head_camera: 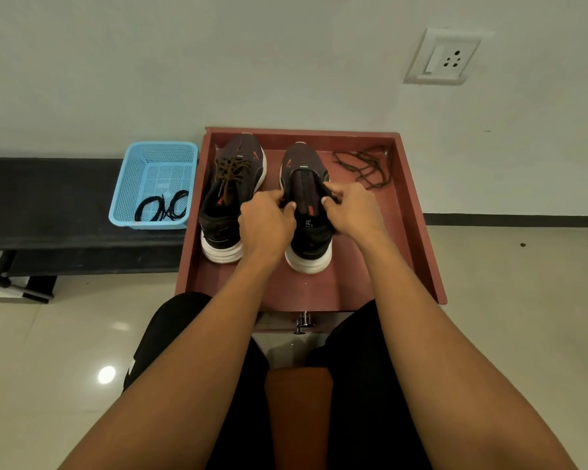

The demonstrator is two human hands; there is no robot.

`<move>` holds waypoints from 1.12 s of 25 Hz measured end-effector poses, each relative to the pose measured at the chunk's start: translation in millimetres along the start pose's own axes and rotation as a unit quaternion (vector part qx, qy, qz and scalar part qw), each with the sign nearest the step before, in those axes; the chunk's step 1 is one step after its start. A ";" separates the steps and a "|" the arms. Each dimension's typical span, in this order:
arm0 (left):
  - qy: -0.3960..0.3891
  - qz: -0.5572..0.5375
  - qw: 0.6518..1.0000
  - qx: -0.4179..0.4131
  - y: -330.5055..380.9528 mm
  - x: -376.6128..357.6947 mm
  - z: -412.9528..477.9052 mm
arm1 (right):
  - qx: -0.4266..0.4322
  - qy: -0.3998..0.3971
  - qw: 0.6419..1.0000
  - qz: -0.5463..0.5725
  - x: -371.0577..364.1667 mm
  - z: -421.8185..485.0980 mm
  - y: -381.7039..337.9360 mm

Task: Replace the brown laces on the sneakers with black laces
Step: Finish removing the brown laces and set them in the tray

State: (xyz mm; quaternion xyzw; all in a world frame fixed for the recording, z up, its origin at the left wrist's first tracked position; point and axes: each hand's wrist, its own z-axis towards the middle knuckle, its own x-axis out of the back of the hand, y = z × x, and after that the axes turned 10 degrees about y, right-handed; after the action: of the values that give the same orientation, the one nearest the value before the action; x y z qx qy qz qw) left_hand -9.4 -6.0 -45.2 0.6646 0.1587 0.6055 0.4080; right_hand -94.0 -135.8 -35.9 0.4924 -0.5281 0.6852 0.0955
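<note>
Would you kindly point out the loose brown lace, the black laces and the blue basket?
loose brown lace (374,178): head view, where its strands bunch together.
black laces (165,209): head view, where the coiled strands cross.
blue basket (129,184): head view, its left mesh wall.

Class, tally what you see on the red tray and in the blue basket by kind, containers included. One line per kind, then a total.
Sneakers: 2 (laced sneaker, unlaced sneaker)
Brown laces: 2 (threaded lace, loose lace)
Black laces bundle: 1
Blue basket: 1
Red tray: 1
Total: 7
</note>
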 end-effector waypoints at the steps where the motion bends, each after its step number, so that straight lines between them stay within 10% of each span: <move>1: 0.005 -0.001 1.000 0.005 1.6 -4.1 5.6 | -0.001 0.004 1.000 0.001 -2.1 5.0 -1.4; 11: 0.025 -0.007 0.999 -0.032 1.3 -7.6 14.4 | 0.006 0.020 1.000 -0.009 -4.7 19.3 -3.8; 17: 0.161 -0.106 0.970 -0.151 13.1 47.6 15.7 | 0.160 0.208 0.959 0.108 -11.9 -8.5 -44.6; 21: 0.208 -0.062 0.970 -0.109 -20.8 78.7 40.8 | 0.166 0.111 0.961 0.192 -48.9 -21.6 -75.8; 28: 0.033 0.066 0.997 -0.003 -60.0 76.6 63.7 | 0.119 0.004 0.991 0.066 -77.2 -17.4 -77.8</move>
State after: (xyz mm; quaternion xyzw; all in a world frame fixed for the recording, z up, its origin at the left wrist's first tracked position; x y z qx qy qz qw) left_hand 83.6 62.7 -33.3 0.6523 0.1263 0.6529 0.3636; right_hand -15.0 -58.6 -46.1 0.4614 -0.4740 0.7499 -0.0073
